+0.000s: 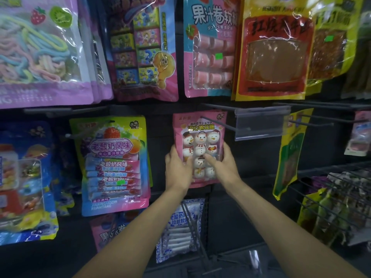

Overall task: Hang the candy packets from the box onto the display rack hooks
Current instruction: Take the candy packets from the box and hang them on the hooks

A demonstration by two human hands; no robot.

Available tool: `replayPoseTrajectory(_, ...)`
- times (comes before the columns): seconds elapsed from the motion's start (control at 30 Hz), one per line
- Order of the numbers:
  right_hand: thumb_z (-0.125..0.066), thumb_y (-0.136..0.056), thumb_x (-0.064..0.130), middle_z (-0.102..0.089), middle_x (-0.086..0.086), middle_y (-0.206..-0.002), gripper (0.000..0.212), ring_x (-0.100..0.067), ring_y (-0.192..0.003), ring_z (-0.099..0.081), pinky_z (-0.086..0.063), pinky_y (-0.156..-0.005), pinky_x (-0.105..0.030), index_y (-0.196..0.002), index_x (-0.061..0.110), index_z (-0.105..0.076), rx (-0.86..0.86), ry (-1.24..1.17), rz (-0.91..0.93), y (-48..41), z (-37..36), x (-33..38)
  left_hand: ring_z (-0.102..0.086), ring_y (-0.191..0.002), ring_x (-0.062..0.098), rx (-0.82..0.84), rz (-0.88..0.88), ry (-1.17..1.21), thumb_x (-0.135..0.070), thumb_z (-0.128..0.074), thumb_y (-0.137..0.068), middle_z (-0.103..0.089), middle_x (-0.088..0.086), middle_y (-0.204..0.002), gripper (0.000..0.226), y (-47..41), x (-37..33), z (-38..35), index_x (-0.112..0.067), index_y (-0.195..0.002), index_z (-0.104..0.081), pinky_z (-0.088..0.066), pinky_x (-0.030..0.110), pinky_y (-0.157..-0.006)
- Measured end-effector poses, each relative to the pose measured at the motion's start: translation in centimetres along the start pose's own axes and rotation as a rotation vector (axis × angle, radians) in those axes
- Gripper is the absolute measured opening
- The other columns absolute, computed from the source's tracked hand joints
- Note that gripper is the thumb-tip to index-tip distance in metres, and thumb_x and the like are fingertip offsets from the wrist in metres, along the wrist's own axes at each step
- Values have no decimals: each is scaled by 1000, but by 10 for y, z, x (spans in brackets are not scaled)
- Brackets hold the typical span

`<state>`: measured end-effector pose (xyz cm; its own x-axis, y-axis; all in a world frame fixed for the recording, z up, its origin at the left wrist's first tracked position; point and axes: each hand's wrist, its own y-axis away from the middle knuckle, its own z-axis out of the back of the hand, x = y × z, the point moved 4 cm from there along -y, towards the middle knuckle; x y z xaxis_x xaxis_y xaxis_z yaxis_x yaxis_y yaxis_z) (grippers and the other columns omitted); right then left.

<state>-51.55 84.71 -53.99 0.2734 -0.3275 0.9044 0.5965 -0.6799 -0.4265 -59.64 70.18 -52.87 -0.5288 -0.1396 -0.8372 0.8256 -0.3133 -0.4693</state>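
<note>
Left hand (177, 167) and right hand (222, 165) grip the pink snowman packet (200, 125) by its sides, fingers (210, 159) curled round it. If it tilts, its hole may miss the hook (236, 126) or slip off it.

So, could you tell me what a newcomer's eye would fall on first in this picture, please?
Dead centre, the left hand and right hand hold a pink snowman packet by its side edges, a dark hook jutting out at its top. Bright packets crowd the rack around it, notably a pastel rope candy packet upper left and a red and yellow packet upper right.
</note>
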Motion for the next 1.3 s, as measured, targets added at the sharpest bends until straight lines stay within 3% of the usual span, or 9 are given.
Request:
replayPoseTrajectory(0.07, -78, -93, 13, -73, 12, -124, 57, -6, -113, -71, -58, -104, -47, -141, 32, -55, -17, 30, 16, 0, 0, 1, -54, -113, 9, -30, 21, -5, -32, -71, -99, -55, 4, -139, 56, -3, 3, 0, -20, -149, -49, -44, 29, -96)
replayPoseTrajectory(0.17, -78, -93, 17, -72, 15, -124, 54, -4, -114, -70, -56, -106, -47, -139, 36, -55, -41, 62, 36, -1, -3, -1, -61, -124, 23, -94, 63, 5, -33, -75, -96, -61, 4, -135, 58, -7, 8, -2, -17, -146, -51, -52, 39, -102)
replayPoseTrajectory(0.3, -75, -96, 17, -72, 17, -121, 51, 1, -110, -70, -57, -104, -42, -140, 32, -55, -63, 90, 50, -4, -3, -2, -62, -124, 21, -159, 64, -24, -35, -76, -95, -62, 2, -136, 62, -8, 8, -5, -17, -147, -49, -47, 30, -93)
replayPoseTrajectory(0.5, -79, -93, 21, -71, 18, -113, 46, 0, -103, -69, -59, -99, -38, -130, 37, -56, -121, 205, 20, -3, 2, 0, -65, -117, 20, -178, 50, -31, -36, -78, -93, -67, 0, -125, 53, -5, 8, -4, -18, -138, -57, -55, 40, -98)
replayPoseTrajectory(0.7, -86, -76, 41, -68, 11, -130, 75, -13, -119, -67, -60, -99, -46, -142, 40, -51, -154, 283, -12, 10, 5, 5, -68, -101, 17, -104, 34, -55, -38, -80, -90, -68, -5, -112, 39, 2, 4, -4, -26, -123, -64, -60, 44, -91)
replayPoseTrajectory(0.9, -77, -69, 57, -62, 3, -144, 97, -23, -130, -62, -57, -104, -52, -155, 33, -38, -138, 334, -79, 9, 7, 0, -70, -108, 22, -30, 107, -88, -40, -85, -84, -70, -3, -119, 64, 7, 2, -3, -27, -137, -53, -60, 47, -93)
replayPoseTrajectory(1.1, -82, -65, 62, -61, -1, -143, 107, -25, -127, -64, -59, -99, -52, -156, 33, -35, -51, 415, -153, 19, 14, -8, -53, -138, 35, 72, 219, -313, -53, -83, -83, -47, 13, -156, 109, 27, -4, 17, -16, -164, -20, -51, 50, -103)
replayPoseTrajectory(1.2, -86, -65, 56, -65, 4, -135, 100, -20, -119, -68, -61, -94, -50, -150, 38, -37, -5, 488, -140, 33, 20, -4, -55, -135, 35, 132, 206, -378, -51, -80, -86, -44, 13, -157, 108, 46, -7, 33, -16, -165, -15, -53, 50, -100)
replayPoseTrajectory(1.3, -85, -65, 55, -68, 13, -122, 81, -13, -108, -71, -62, -89, -48, -136, 50, -46, 48, 569, -92, 58, 24, 18, -55, -132, 32, 227, 108, -478, -51, -73, -92, -47, 11, -151, 90, 70, -16, 51, -18, -161, -25, -53, 46, -98)
